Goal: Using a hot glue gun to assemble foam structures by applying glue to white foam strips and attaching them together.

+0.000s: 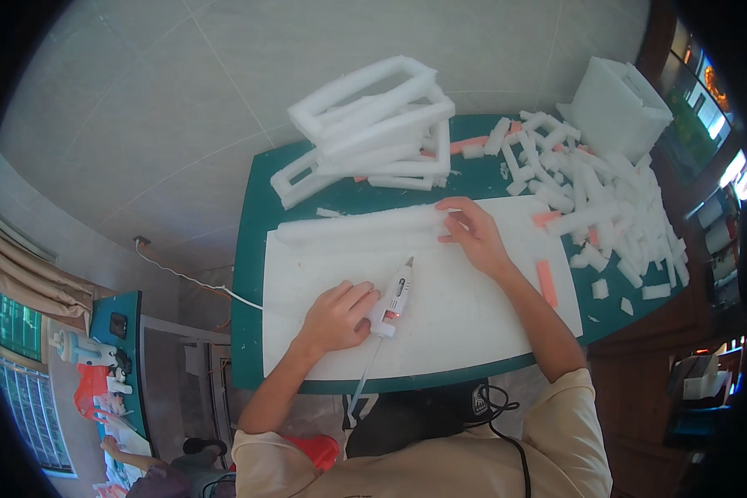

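Observation:
My left hand [337,317] has its fingers curled around the handle side of a white glue gun [391,300], whose nozzle points away from me. A glue stick [365,375] sticks out of its back end, toward me. Along the far edge of the white board [465,324] runs a long white foam strip [358,227]. Its right end sits between the thumb and fingers of my right hand [476,236]. The left hand's fingers cover the gun's handle.
White foam frames [365,133] are stacked at the back of the green table [251,332]. Many loose foam offcuts [593,195] lie at the right, by a white foam box [614,108]. Pink strips [546,283] lie among them. A white cable [199,278] reaches the board from the left wall.

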A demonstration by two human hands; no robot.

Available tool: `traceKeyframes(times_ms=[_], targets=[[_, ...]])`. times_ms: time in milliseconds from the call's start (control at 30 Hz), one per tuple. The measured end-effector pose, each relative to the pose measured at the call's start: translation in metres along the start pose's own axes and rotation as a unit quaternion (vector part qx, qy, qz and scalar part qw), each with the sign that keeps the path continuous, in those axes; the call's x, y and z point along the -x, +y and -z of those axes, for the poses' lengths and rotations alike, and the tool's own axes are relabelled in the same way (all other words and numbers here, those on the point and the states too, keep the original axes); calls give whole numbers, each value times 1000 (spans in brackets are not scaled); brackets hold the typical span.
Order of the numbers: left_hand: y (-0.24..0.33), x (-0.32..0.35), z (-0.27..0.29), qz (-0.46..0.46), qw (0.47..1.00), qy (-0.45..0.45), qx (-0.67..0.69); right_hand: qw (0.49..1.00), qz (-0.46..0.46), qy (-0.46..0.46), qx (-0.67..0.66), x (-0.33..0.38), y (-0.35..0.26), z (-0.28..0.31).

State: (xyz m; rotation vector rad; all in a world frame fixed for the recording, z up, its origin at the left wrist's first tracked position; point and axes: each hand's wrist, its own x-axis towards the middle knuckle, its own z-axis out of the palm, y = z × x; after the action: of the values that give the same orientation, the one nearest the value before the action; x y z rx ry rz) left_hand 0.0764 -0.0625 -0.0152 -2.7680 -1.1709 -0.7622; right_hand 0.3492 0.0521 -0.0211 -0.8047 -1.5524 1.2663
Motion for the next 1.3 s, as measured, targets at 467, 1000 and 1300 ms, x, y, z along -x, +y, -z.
traceKeyframes(times_ms=[467, 1000, 1300], targets=[[-1, 1, -3, 12, 1000, -16, 7, 1000, 0, -24, 2, 0, -1, 3], [-3, 4, 20, 85, 975, -142, 149, 1000, 15, -6, 10, 0, -2, 0], [-49, -6, 69, 112, 956, 20, 269, 1000, -12, 15, -23, 1, -1, 3]])
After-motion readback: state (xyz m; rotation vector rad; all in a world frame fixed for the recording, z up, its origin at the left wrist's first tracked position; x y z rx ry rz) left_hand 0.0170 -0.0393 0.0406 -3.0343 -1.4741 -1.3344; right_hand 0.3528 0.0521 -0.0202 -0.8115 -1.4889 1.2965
